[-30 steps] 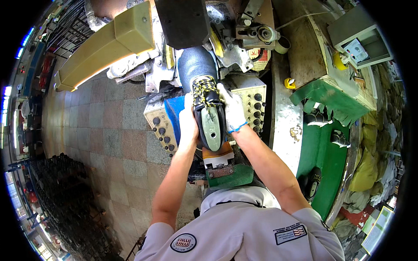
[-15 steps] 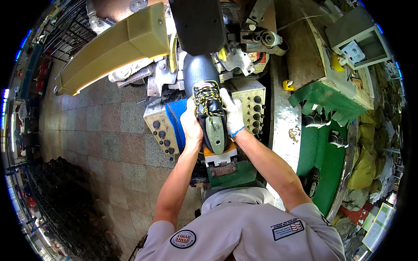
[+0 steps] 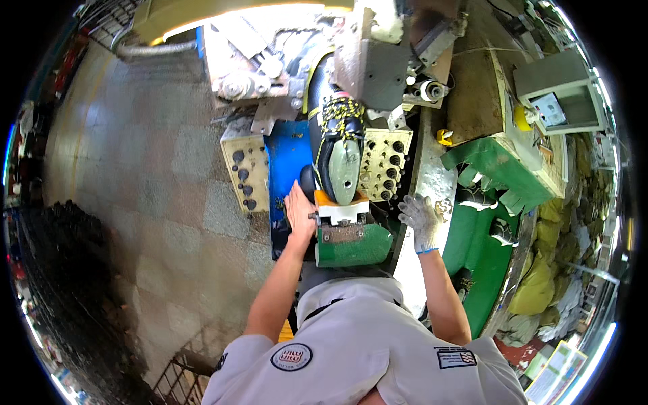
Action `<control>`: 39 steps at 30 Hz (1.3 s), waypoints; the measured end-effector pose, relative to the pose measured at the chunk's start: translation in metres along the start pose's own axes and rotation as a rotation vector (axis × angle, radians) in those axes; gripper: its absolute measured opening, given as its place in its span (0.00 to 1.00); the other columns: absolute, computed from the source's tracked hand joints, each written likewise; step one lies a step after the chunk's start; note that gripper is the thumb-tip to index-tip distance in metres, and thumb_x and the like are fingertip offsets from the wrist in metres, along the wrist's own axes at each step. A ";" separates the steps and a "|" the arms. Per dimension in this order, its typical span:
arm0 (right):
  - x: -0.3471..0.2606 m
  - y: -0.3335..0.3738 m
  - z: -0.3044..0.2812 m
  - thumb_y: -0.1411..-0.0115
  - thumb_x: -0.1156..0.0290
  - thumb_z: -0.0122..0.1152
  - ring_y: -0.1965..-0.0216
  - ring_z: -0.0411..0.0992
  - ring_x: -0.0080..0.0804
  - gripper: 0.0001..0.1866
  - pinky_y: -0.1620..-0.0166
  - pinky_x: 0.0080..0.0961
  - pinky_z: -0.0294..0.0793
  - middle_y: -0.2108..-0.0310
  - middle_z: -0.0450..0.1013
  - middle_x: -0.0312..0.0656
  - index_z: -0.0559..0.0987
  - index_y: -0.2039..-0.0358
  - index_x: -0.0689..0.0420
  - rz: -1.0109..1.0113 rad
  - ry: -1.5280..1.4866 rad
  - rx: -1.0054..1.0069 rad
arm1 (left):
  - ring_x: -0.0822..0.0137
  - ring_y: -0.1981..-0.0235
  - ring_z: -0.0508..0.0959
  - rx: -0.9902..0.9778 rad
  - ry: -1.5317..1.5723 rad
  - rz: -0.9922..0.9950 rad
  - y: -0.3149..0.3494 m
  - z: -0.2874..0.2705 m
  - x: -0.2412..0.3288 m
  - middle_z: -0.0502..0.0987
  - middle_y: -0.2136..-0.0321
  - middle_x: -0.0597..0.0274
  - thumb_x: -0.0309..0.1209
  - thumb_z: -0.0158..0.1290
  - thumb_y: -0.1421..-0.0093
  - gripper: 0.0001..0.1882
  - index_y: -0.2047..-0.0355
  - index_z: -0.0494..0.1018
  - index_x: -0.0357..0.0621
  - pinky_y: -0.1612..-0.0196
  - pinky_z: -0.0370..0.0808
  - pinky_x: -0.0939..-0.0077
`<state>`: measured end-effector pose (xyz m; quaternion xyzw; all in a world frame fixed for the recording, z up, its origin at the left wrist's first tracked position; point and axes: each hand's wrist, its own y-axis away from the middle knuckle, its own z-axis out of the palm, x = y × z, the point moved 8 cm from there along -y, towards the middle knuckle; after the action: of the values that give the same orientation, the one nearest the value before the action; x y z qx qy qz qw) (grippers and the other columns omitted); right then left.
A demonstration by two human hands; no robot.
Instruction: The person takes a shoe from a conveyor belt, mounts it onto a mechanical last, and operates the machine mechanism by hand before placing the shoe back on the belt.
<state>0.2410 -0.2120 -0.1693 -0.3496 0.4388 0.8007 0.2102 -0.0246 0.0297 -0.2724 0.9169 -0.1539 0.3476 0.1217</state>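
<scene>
A dark shoe upper with yellow-and-black laces sits toe-away in the machine. Its grey-green shoe last shows at the heel end, over an orange-and-white support. My bare left hand is open, fingers stretched forward, beside that support and against or just over the blue panel; contact is unclear. Well away from the shoe, my right hand, in a whitish knit glove, has its fingers spread and nothing in them. It hovers by the pale ledge at the right. The toe is partly hidden by machine parts.
Knobbed control boxes flank the shoe. A rounded green guard stands close to my body. On the right, several shoes lie on a green surface below a wooden bench. Dark racks stand at the left.
Both hands have let go of the shoe, which now stays in the machine. The left drew back beside the support; the right moved out to the right. The view has shifted.
</scene>
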 end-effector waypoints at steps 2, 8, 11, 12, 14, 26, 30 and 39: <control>0.001 0.008 -0.003 0.29 0.54 0.50 0.52 0.77 0.50 0.27 0.56 0.42 0.80 0.46 0.73 0.55 0.68 0.40 0.63 -0.017 0.084 -0.019 | 0.42 0.44 0.73 -0.136 0.010 -0.150 -0.014 0.006 -0.010 0.72 0.45 0.35 0.45 0.62 0.45 0.42 0.37 0.60 0.34 0.42 0.70 0.52; -0.009 0.005 0.008 0.30 0.51 0.49 0.47 0.75 0.52 0.29 0.50 0.45 0.77 0.45 0.74 0.52 0.68 0.39 0.60 0.020 0.082 -0.111 | 0.40 0.59 0.82 -0.110 0.047 -0.043 -0.008 -0.042 -0.007 0.81 0.63 0.33 0.51 0.62 0.46 0.45 0.39 0.62 0.31 0.55 0.77 0.51; -0.021 0.007 0.020 0.29 0.52 0.50 0.49 0.76 0.53 0.27 0.51 0.47 0.79 0.44 0.73 0.57 0.70 0.42 0.63 0.004 0.073 -0.148 | 0.40 0.60 0.82 -0.024 0.079 -0.116 0.017 -0.102 -0.003 0.81 0.63 0.36 0.51 0.65 0.49 0.45 0.40 0.64 0.32 0.54 0.77 0.54; -0.030 0.015 0.030 0.29 0.53 0.50 0.48 0.76 0.54 0.28 0.51 0.47 0.80 0.43 0.72 0.58 0.70 0.41 0.63 -0.019 0.126 -0.151 | 0.42 0.60 0.83 -0.006 0.130 -0.115 0.027 -0.133 0.007 0.82 0.63 0.37 0.49 0.66 0.50 0.44 0.40 0.66 0.32 0.54 0.78 0.56; -0.050 0.035 0.061 0.29 0.55 0.52 0.50 0.77 0.53 0.31 0.53 0.42 0.82 0.45 0.72 0.61 0.65 0.37 0.67 -0.074 0.175 -0.201 | 0.51 0.60 0.84 0.074 0.389 -0.078 0.042 -0.197 0.033 0.83 0.62 0.44 0.42 0.67 0.50 0.41 0.41 0.67 0.31 0.54 0.78 0.63; -0.059 0.091 0.186 0.38 0.51 0.62 0.57 0.77 0.29 0.31 0.51 0.27 0.77 0.54 0.78 0.40 0.74 0.42 0.61 0.166 -0.141 -0.686 | 0.73 0.60 0.76 -0.290 1.011 0.176 0.044 -0.180 0.284 0.78 0.58 0.61 0.40 0.66 0.42 0.38 0.37 0.67 0.30 0.55 0.72 0.78; -0.080 0.039 0.014 0.39 0.57 0.64 0.59 0.78 0.29 0.22 0.51 0.28 0.77 0.57 0.80 0.42 0.80 0.50 0.60 0.169 -0.234 -0.385 | 0.67 0.60 0.81 0.068 0.063 0.920 0.061 -0.139 0.330 0.82 0.54 0.51 0.33 0.59 0.36 0.15 0.52 0.78 0.39 0.57 0.77 0.73; -0.136 0.009 -0.439 0.51 0.33 0.67 0.56 0.79 0.48 0.42 0.51 0.35 0.76 0.61 0.81 0.55 0.84 0.59 0.65 0.438 1.263 0.499 | 0.59 0.48 0.77 0.125 0.316 0.099 -0.001 -0.144 0.249 0.75 0.44 0.50 0.33 0.61 0.36 0.31 0.37 0.65 0.31 0.46 0.75 0.65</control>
<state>0.4906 -0.5936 -0.2263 -0.5917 0.7071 0.3448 -0.1759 0.0670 0.0291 0.0002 0.8480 -0.1558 0.5018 0.0701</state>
